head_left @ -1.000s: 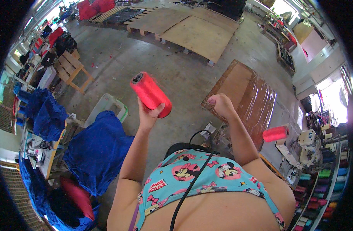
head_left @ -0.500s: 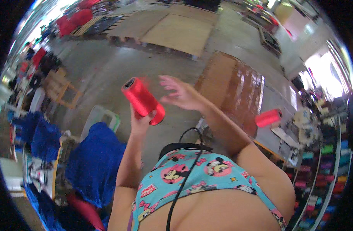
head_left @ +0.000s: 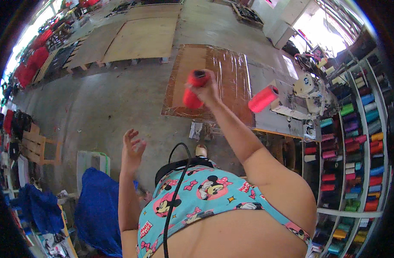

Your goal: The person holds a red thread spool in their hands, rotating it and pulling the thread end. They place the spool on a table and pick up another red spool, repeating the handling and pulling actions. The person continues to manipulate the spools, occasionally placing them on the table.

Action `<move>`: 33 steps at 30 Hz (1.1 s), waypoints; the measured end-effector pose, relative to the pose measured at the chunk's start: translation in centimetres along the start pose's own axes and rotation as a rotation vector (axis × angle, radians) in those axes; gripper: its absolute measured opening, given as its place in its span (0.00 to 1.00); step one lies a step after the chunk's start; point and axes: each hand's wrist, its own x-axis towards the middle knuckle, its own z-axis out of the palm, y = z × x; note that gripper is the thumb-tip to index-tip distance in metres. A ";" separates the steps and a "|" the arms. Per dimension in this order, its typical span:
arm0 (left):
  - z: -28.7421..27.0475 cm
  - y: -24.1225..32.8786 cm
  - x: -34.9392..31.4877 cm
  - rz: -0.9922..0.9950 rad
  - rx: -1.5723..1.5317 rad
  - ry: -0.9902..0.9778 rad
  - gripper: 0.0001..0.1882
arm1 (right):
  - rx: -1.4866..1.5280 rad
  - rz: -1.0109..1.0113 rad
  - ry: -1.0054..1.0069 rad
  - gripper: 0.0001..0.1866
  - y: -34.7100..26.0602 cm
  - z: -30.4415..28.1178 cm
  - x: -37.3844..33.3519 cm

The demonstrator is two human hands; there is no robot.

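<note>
Red spool (head_left: 192, 99): one, gripped in the right hand (head_left: 207, 89), raised before the brown board (head_left: 173, 96) adjoining the left edge of the desk (head_left: 270, 121). Left hand (head_left: 133, 148): empty, fingers apart, above concrete floor (head_left: 106, 103). On desk: second spool (head_left: 263, 99), near left edge; sewing machine (head_left: 306, 88), toward right edge. Room: thread rack (head_left: 352, 213), right; blue cloth (head_left: 96, 206), left; plywood (head_left: 145, 38), beyond.

A low wooden platform (head_left: 141, 41) stands on the grey floor (head_left: 98, 99); shelves (head_left: 347, 213) line the right, near a bright opening (head_left: 324, 28).
</note>
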 end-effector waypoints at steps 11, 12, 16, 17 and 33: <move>-0.3 0.5 1.4 0.008 0.196 -0.105 0.24 | -0.364 -0.141 0.582 0.38 11.9 -11.9 2.2; -0.1 0.9 1.9 0.025 0.221 -0.114 0.24 | -0.357 -0.103 0.572 0.39 12.0 -12.3 2.3; 0.7 1.3 3.8 0.044 0.144 -0.152 0.24 | -0.626 -0.196 0.496 0.43 10.8 -13.8 2.0; 0.5 0.6 4.1 0.046 0.119 -0.151 0.23 | -0.766 -0.281 0.458 0.44 10.1 -14.3 1.3; 1.2 -0.2 3.9 0.021 0.055 -0.104 0.19 | -1.353 0.315 0.508 0.37 9.1 -30.4 -0.6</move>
